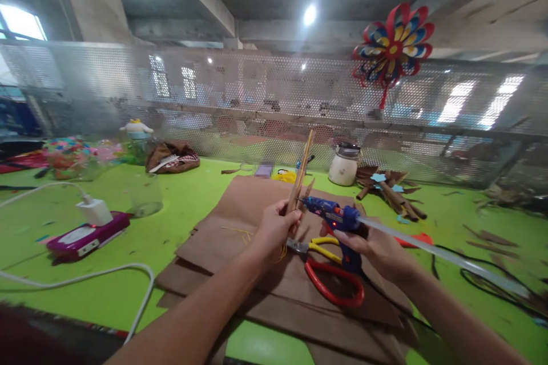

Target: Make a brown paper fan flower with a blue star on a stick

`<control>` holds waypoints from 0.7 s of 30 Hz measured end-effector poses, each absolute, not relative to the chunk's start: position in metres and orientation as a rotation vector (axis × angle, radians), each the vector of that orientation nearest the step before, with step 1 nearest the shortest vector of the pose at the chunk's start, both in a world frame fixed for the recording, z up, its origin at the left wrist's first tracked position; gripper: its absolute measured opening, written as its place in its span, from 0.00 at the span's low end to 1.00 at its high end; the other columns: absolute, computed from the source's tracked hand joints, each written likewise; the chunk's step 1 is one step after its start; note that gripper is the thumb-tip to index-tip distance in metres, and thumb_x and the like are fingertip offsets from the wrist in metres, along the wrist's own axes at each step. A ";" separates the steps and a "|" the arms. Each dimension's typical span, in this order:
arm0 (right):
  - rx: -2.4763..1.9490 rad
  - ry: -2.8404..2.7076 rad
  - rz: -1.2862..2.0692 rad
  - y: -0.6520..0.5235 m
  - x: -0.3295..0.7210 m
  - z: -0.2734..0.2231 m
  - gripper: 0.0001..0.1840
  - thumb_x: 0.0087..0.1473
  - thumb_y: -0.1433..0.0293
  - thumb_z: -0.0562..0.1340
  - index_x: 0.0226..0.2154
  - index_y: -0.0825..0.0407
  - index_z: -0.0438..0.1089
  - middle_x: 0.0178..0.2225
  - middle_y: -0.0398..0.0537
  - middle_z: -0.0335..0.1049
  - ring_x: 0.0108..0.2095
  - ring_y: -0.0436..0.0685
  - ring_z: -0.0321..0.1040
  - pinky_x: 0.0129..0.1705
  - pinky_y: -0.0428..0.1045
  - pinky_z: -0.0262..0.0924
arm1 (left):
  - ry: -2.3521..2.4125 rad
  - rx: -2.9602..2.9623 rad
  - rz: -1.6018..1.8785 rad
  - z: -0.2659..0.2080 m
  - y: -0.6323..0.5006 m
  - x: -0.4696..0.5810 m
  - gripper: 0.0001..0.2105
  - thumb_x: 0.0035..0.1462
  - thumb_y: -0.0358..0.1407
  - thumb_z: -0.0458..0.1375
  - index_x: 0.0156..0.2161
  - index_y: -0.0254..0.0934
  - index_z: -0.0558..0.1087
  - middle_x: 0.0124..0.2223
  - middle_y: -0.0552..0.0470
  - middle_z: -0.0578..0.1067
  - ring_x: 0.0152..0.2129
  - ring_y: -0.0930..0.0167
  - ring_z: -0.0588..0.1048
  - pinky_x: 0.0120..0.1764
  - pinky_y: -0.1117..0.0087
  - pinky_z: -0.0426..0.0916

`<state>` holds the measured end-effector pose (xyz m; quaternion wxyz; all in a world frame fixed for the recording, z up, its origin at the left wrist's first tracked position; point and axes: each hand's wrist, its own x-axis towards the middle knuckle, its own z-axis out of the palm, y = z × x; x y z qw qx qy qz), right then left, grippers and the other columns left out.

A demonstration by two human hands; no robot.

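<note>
My left hand (276, 228) pinches a narrow brown strip (302, 168) that stands nearly upright and has a yellowish edge. In my right hand (377, 245) is a blue hot glue gun (334, 214), a red light glowing on its side and a long clear glue stick (428, 251) trailing from its back. Its nozzle touches or nearly touches the strip just above my left fingers. Beneath both hands lie scissors with red handles (334, 285), and yellow-handled pliers or scissors (325, 248) partly hidden by the gun. Yellow thread (235, 232) lies beside my left hand.
Stacked brown paper sheets (231, 205) cover the middle of the green table (180, 239). A purple power strip (89, 236) with a white charger and cable lies left. Behind are a lidded white jar (343, 165), brown scraps (394, 194) and a perforated metal screen (257, 91).
</note>
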<state>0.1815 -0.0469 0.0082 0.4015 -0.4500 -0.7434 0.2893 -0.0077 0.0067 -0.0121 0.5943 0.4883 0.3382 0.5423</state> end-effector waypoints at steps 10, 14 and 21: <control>-1.193 -1.822 0.808 -0.051 0.177 0.011 0.20 0.48 0.55 0.58 0.33 0.54 0.74 0.24 0.49 0.70 0.31 0.60 0.66 0.28 0.49 0.61 | 0.785 1.142 1.251 -0.013 0.007 -0.007 0.11 0.40 0.31 0.61 0.33 0.31 0.71 0.22 0.55 0.66 0.15 0.81 0.59 0.18 0.78 0.52; -1.100 -1.756 0.905 -0.049 0.183 0.004 0.19 0.48 0.57 0.59 0.35 0.53 0.73 0.28 0.50 0.71 0.32 0.60 0.66 0.29 0.49 0.61 | 0.968 1.362 1.369 -0.013 0.010 -0.011 0.12 0.41 0.28 0.58 0.35 0.33 0.73 0.27 0.52 0.72 0.22 0.75 0.67 0.26 0.75 0.59; -0.963 -1.563 1.102 -0.050 0.182 0.004 0.18 0.45 0.58 0.62 0.35 0.53 0.72 0.32 0.52 0.71 0.34 0.61 0.66 0.36 0.52 0.61 | 1.203 1.849 1.565 -0.011 0.005 -0.023 0.12 0.47 0.28 0.53 0.38 0.39 0.73 0.35 0.48 0.73 0.33 0.67 0.69 0.39 0.70 0.59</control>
